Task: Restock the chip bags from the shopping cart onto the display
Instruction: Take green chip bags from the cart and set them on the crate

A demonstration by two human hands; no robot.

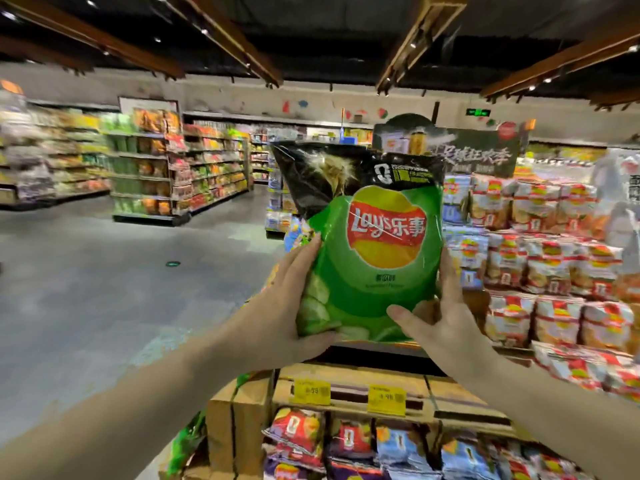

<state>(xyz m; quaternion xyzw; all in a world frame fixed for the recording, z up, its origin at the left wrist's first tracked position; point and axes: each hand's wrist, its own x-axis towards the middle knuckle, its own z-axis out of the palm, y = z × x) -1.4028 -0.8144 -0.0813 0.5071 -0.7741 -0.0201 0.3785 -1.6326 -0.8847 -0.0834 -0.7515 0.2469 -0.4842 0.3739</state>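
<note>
A green Lay's chip bag [374, 271] with a black top stands upright in front of me, held between both hands above the wooden display [349, 382]. My left hand [287, 306] grips its left edge and lower left corner. My right hand [440, 320] grips the lower right corner, thumb across the front. The shopping cart is out of view.
Red-and-white chip bags [547, 265] fill the tiers on the right. More bags [346, 441] lie on the lower shelf under yellow price tags [386, 400]. Grey open floor [104, 271] spreads to the left, with stocked aisles [149, 168] beyond. A black promo sign [474, 147] tops the display.
</note>
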